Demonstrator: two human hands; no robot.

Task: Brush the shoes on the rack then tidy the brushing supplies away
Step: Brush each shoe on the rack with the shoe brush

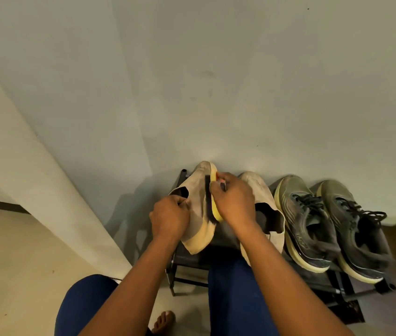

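Knees point(90, 304) bent at the rack point(192, 260), left hand point(170, 218) grips a shoe point(197, 190), right hand point(233, 202) clasps the brush point(214, 190); a loose hold risks dropping it.

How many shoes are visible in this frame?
4. One beige shoe held in the left hand, its mate on the rack, two dark laced sneakers at right. Lower shelves may hide others.
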